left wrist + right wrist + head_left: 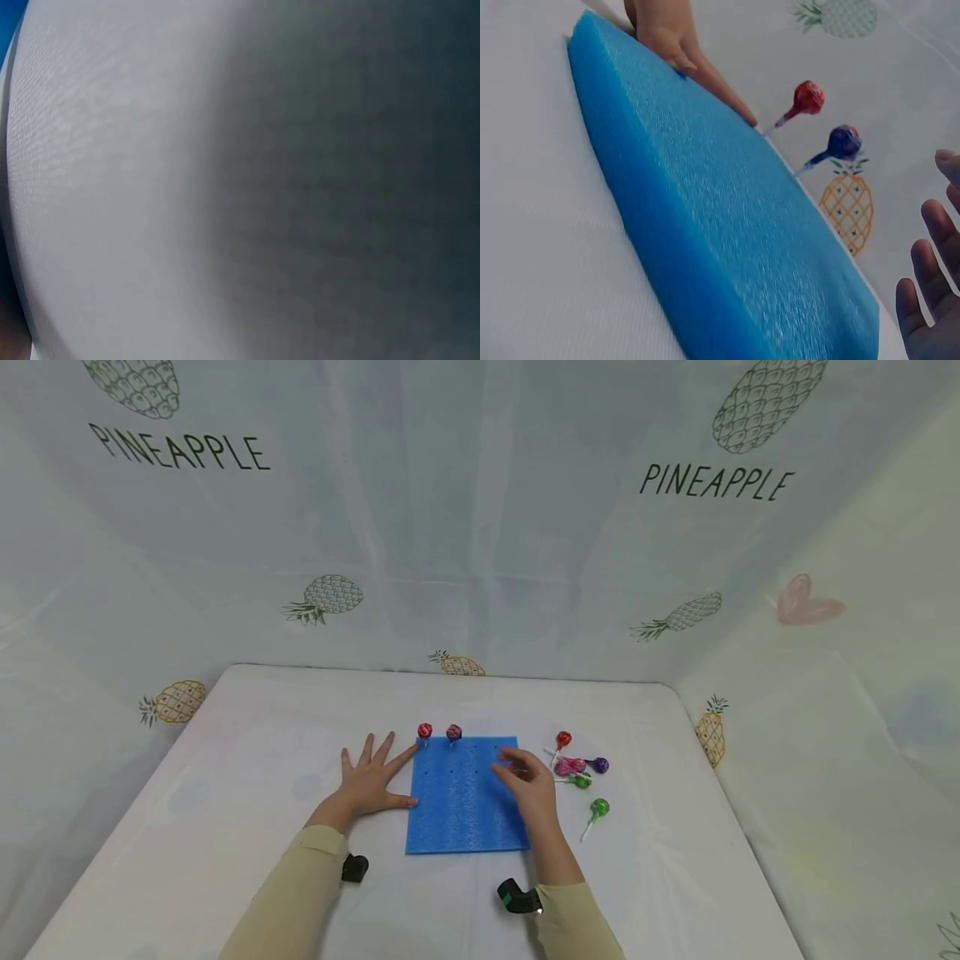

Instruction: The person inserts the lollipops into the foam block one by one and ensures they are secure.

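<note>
Foam block with two standing lollipops.
Left hand: splayed, touching block near these; right hand: loose, empty; more lollipops right of its fingers.

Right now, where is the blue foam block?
In the head view, the block lies below centre, the left hand at its left edge, loose lollipops to its right.
</note>
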A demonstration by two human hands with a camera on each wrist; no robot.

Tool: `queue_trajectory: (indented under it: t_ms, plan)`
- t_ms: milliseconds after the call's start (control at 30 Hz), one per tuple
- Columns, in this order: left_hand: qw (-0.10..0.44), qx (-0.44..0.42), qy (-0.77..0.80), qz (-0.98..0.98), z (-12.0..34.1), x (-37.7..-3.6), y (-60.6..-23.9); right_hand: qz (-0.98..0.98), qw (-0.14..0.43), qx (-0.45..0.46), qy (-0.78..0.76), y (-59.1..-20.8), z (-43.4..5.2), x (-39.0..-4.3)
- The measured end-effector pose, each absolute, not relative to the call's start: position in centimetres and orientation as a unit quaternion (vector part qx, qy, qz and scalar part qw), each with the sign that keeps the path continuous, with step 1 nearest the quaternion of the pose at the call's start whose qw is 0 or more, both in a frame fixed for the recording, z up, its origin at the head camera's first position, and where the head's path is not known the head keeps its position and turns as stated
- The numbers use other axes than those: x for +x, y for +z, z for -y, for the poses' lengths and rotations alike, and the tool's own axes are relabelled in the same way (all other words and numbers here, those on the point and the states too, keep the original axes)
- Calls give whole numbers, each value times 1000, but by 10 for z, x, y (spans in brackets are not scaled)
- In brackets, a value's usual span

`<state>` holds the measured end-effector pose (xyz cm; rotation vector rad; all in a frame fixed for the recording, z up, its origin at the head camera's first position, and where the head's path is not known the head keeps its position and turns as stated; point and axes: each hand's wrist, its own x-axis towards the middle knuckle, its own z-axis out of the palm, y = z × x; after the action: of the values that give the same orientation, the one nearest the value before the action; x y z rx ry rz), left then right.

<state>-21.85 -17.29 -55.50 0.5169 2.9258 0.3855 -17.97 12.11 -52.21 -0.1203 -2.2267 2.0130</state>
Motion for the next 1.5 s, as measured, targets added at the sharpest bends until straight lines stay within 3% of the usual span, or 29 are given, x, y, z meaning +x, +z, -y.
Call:
queue_trajectory:
  t_ms: [500, 767, 1033, 1300, 1500]
  plan:
    - [85, 166, 105, -977, 170, -221, -552, 777, 121, -69, 614, -535, -164, -164]
    - [83, 167, 107, -977, 170, -219, -550, 777, 107, -108, 611, -541, -183, -154]
    - [78, 168, 105, -977, 170, -219, -550, 783, 143, -94, 598, -552, -195, -142]
    - [77, 168, 108, -977, 170, -220, -552, 790, 127, -141, 583, -550, -210, -132]
    - [80, 166, 108, -977, 172, -222, -556, 795, 147, -158, 567, -551, -219, -126]
